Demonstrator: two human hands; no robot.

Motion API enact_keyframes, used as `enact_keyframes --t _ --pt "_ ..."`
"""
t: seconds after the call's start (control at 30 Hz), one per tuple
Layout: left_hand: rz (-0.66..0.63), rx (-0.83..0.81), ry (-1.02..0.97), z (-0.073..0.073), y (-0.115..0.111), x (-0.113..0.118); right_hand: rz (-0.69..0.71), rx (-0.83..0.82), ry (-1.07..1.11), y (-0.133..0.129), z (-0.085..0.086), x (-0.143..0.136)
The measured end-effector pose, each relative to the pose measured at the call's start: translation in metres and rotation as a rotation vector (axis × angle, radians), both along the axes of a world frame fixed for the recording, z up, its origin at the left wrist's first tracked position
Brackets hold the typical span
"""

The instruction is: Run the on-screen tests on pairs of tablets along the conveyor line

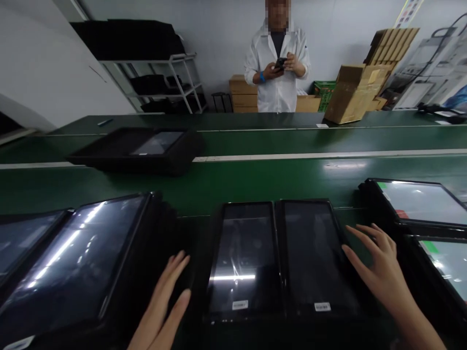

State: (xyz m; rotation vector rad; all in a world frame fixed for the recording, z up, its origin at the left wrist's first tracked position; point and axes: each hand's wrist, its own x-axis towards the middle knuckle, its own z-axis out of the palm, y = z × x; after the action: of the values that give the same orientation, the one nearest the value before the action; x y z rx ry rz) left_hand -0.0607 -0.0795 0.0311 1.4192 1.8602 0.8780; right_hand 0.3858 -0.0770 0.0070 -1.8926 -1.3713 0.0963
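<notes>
Two dark display panels lie side by side in front of me, a left panel [248, 243] and a right panel [314, 248], each with a small white label at its near end. My left hand [164, 296] is just left of the left panel, fingers stretched and thumb apart, holding nothing. Beside the right panel's outer edge is my right hand [379, 267], its fingers spread and empty. Whether its fingertips touch that edge I cannot tell. Farther left lies a large glossy panel [83, 257] on a black stack, close to my left hand.
At right are two light-screened panels, a far one [426, 201] and a near one [450, 262], with green tabs. A black foam tray [105, 146] holding a panel rests across the green table [262, 180]. Behind stand a person [277, 87] with a phone and a cardboard box [350, 92].
</notes>
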Motion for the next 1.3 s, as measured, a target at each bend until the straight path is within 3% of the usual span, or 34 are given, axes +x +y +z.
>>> enact_keyframes --t 0.1,0.2,0.33,0.43,0.77,0.9,1.0,1.07,1.17,1.23,1.3 --pt "-0.29 -0.108 0.033 0.015 0.051 0.035 0.03 -0.014 -0.088 0.029 -0.016 0.002" --pt "-0.491 -0.08 0.099 0.019 0.11 0.095 0.047 -0.009 -0.054 0.055 -0.027 0.001" --pt "-0.552 0.074 0.194 0.013 0.165 0.161 0.041 0.026 -0.011 0.066 -0.033 -0.003" --pt "-0.544 0.107 0.225 0.008 0.177 0.177 0.023 0.042 -0.011 0.062 -0.036 -0.006" --pt "-0.497 0.137 0.305 0.001 0.174 0.183 -0.029 0.09 0.01 0.058 -0.037 -0.012" --pt "-0.516 0.133 0.241 -0.001 0.176 0.179 -0.001 0.042 0.165 0.058 -0.03 -0.011" --pt "-0.544 0.114 0.191 0.006 0.178 0.169 0.005 -0.006 0.31 0.059 -0.026 -0.007" --pt "-0.529 0.082 0.128 0.015 0.178 0.154 0.007 -0.025 0.363 0.056 -0.025 -0.004" --pt "-0.351 0.021 -0.017 0.027 0.17 0.115 0.023 -0.046 0.423 0.042 -0.027 0.001" --pt "-0.171 -0.01 -0.086 0.026 0.154 0.081 0.025 -0.085 0.478 0.03 -0.027 0.003" --pt "0.007 -0.069 -0.147 0.014 0.131 0.046 0.019 -0.137 0.531 0.02 -0.022 0.004"
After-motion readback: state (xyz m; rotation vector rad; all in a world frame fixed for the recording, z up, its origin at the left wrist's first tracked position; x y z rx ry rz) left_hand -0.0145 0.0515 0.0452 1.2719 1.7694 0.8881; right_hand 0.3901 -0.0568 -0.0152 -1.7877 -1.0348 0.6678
